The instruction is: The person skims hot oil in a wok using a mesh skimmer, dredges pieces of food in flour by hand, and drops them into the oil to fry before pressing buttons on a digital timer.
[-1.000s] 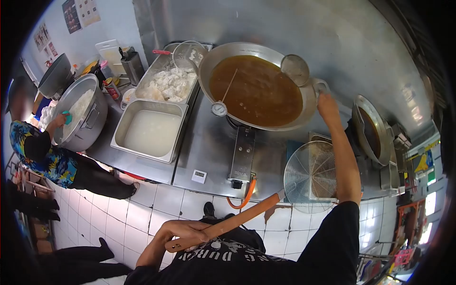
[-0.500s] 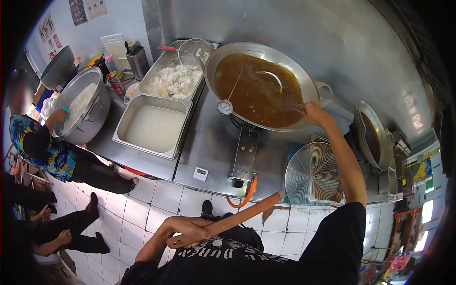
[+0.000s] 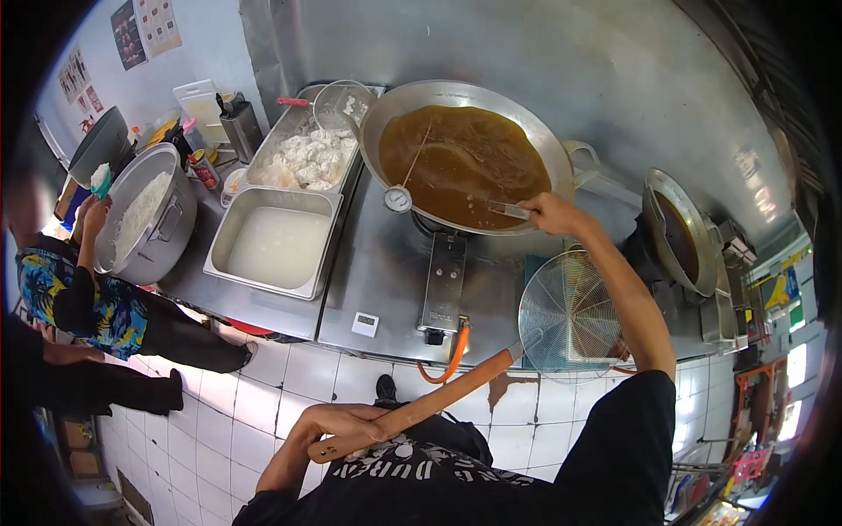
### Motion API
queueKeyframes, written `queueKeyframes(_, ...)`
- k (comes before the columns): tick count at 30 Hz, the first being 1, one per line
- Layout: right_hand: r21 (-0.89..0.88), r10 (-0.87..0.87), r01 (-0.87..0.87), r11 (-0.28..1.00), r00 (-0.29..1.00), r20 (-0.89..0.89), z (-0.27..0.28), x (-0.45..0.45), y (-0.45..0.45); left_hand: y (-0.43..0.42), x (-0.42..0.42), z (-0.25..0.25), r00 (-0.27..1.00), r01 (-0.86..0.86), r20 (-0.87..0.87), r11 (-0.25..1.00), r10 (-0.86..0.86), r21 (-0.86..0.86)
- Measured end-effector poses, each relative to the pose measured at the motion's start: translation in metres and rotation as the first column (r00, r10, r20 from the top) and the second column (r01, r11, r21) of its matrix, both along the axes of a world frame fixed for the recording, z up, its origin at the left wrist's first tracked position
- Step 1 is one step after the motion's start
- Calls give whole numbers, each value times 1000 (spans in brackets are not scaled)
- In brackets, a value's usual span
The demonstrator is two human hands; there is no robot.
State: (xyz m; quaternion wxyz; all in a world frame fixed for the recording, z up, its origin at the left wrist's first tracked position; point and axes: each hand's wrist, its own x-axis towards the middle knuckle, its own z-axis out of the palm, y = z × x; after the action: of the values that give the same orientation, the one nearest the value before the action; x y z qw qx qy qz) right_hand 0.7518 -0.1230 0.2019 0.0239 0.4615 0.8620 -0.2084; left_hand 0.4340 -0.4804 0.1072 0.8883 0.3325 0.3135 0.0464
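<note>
My left hand [image 3: 349,422] holds the wooden handle of a large round wire skimmer [image 3: 570,307] across my body, and its mesh basket hangs over the counter's front edge. In my right hand [image 3: 553,215] are metal tongs [image 3: 509,209], closed around their rear end, with the tips at the near right side of the oil. The brown oil [image 3: 482,162] fills a wide metal wok [image 3: 373,131]. A dial thermometer [image 3: 398,199] rests on the wok's left rim, its probe reaching into the oil.
Left of the wok stand a tray of white liquid [image 3: 281,241] and a tray of flour-coated pieces [image 3: 316,158]. A second wok [image 3: 653,228] is at right. A burner box [image 3: 445,285] and timer [image 3: 365,324] sit in front. Another person [image 3: 88,289] works at a large pot [image 3: 180,215].
My right hand and the tongs have shifted slightly left and toward me. Ripples spread over the oil. The other person's hands have lifted a green scoop out of the large pot.
</note>
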Motion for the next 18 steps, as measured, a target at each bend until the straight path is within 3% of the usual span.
queueKeyframes(4, -109, -21, 13, 994, 997, -73, 23, -1, -19, -5, 0, -13, 1000, -4, 16, 999, 4, 44)
queueKeyframes(6, -332, -200, 137, 933, 966, -164, 32, 8, -23, -6, 1, -10, 999, 27, 18, 998, -28, 52)
queueKeyframes(9, -491, -337, 209, 845, 923, -187, 54, 19, -32, -7, 3, -6, 1000, -2, -30, 995, 5, 102)
queueKeyframes(18, -610, -520, 319, 725, 835, -181, 66, 56, -40, -11, 6, -4, 1000, 23, -15, 999, -22, 47)
